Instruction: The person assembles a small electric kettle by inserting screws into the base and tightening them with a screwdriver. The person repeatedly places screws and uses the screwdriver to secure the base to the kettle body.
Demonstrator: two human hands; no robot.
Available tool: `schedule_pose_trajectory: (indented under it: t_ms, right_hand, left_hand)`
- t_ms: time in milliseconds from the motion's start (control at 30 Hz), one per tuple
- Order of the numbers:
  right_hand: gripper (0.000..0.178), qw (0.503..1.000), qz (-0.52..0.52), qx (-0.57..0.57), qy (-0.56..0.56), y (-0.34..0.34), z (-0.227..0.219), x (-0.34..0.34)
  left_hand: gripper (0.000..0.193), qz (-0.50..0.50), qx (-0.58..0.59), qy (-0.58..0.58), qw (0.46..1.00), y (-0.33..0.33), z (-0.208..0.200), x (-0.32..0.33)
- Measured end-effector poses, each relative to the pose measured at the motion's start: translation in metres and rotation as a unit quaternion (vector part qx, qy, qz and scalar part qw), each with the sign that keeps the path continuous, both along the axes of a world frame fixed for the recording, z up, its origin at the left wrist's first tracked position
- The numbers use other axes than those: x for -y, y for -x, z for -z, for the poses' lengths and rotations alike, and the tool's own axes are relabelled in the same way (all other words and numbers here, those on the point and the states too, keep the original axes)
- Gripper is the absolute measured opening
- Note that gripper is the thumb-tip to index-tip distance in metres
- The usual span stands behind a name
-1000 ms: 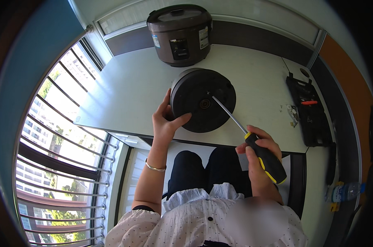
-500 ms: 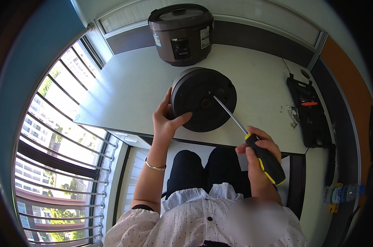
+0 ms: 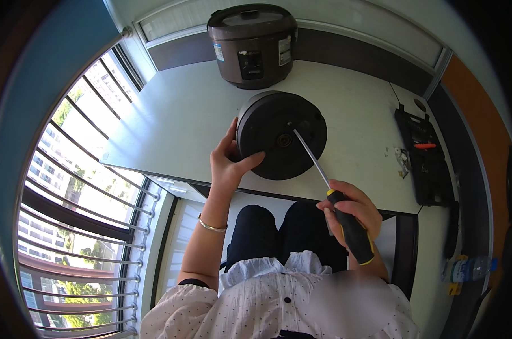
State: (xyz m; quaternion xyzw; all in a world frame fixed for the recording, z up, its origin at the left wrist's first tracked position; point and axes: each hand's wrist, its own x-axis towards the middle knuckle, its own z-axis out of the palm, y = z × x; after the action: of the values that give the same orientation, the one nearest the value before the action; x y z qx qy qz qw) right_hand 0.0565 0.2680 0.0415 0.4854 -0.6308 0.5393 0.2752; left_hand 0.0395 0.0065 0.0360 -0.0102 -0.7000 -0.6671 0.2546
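Observation:
A round appliance part with a dark, flat underside (image 3: 273, 161) is tipped up on the table, that face turned toward me. My left hand (image 3: 229, 161) grips its left edge, thumb on the dark face and fingers behind. In my right hand (image 3: 357, 213) is a screwdriver (image 3: 349, 226) with a black and yellow handle, fingers wrapped round it. Its metal shaft slants up and left, the tip near the middle of the dark face, right of a ringed centre hole. Whether the tip touches the face I cannot tell.
At the back of the white table (image 3: 171, 118) stands a brown rice cooker (image 3: 253, 48). An open black tool case (image 3: 425, 164) lies at the right, small loose parts (image 3: 402, 161) beside it. A plastic bottle (image 3: 472, 269) is at lower right. A barred window (image 3: 80, 214) is at the left.
The screwdriver's handle has swung left and down, so the shaft stands steeper, and my right hand has moved left with it. My left hand keeps its hold on the round part.

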Motion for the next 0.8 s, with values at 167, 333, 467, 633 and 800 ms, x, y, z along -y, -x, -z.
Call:
schedule_pose_trajectory:
  t_ms: [167, 333, 467, 633, 800]
  right_hand:
    - [0.039, 0.993, -0.026, 0.081, 0.082, -0.002, -0.002, 0.002]
    - [0.038, 0.984, -0.013, 0.146, 0.102, -0.005, -0.018, 0.008]
    - [0.032, 0.979, -0.023, 0.194, 0.057, -0.003, -0.042, 0.001]
    - [0.032, 0.982, -0.077, 0.173, 0.015, 0.012, -0.048, -0.009]
    - [0.042, 0.996, -0.082, 0.035, -0.01, 0.025, -0.042, -0.005]
  left_hand:
    - [0.086, 0.001, 0.002, 0.001, 1.0, 0.0, -0.001, 0.0]
    - [0.087, 0.0, 0.006, 0.004, 1.0, 0.0, -0.002, -0.001]
    - [0.086, 0.001, 0.004, 0.003, 1.0, 0.0, -0.001, 0.002]
    - [0.086, 0.004, 0.008, -0.007, 1.0, 0.0, 0.0, 0.003]
    - [0.087, 0.014, 0.009, -0.022, 1.0, 0.0, 0.002, 0.002]
